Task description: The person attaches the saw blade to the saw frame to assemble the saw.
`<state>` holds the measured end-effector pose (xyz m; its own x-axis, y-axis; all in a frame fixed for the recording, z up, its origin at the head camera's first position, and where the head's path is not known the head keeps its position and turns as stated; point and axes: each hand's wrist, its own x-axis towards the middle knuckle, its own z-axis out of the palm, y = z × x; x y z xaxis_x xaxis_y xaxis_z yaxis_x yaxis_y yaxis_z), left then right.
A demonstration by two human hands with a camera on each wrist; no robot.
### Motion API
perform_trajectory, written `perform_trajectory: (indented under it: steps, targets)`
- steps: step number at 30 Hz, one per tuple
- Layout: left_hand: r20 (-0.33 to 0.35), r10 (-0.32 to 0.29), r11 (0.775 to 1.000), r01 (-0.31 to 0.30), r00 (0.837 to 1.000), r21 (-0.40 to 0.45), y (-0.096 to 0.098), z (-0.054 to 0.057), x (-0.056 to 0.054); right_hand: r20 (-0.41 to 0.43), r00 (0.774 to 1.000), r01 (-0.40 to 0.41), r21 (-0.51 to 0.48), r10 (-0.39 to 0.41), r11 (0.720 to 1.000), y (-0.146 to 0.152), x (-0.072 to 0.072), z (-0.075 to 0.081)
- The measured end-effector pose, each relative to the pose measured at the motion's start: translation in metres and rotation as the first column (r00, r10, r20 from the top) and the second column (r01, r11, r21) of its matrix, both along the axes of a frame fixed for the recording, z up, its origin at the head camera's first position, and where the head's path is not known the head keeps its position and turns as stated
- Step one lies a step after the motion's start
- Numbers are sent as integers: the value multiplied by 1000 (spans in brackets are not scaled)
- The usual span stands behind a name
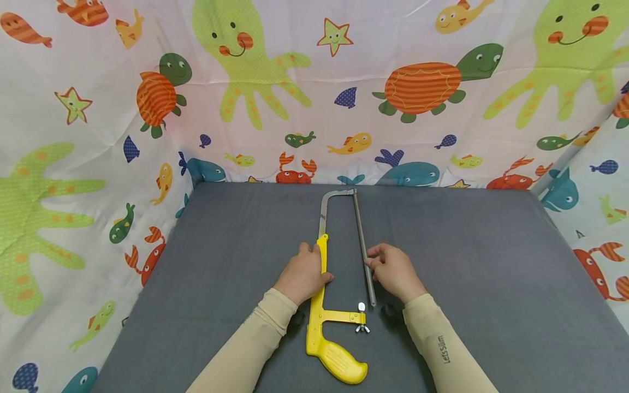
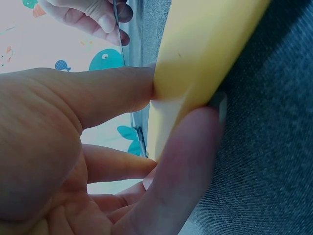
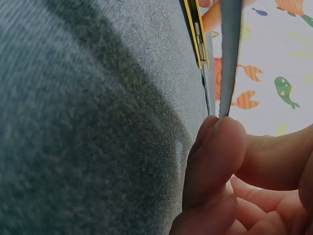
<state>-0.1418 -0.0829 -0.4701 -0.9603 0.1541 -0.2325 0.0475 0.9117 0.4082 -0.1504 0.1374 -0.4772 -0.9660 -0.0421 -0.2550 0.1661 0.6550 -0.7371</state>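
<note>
Pinching the yellow part of a hacksaw frame [image 1: 316, 300] between thumb and fingers, the person's left grip [image 1: 303, 274] is holding it near the middle of its length. The right grip [image 1: 393, 271] is pinching the thin metal blade [image 1: 361, 226] between thumb and fingertips, below its middle. At the far end, the blade is meeting the frame's silvery tip; its near end is sitting apart from, and just beside, the yellow bracket [image 1: 344, 316] carrying a wing nut [image 1: 362, 328]. The curved handle [image 1: 344, 364] is pointing toward the person. Beige sleeves [image 1: 245, 344] are covering both forearms. Beneath, a grey worktop [image 1: 491, 305] is stretching back to a white curtain [image 1: 403, 33] that is showing printed sea creatures.
</note>
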Motion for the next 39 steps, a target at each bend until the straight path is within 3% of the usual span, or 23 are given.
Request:
perform_trajectory:
  steps: [17,39]
  targets:
    - [-16,0,1000,-1,1000,-23,-5,-8,2,2,1000,-9,-8,9,1000,-6,0,-5]
    - [-3,2,1000,-2,1000,-25,1,-2,-1,17,1000,-3,-22,3,1000,-9,1,-7]
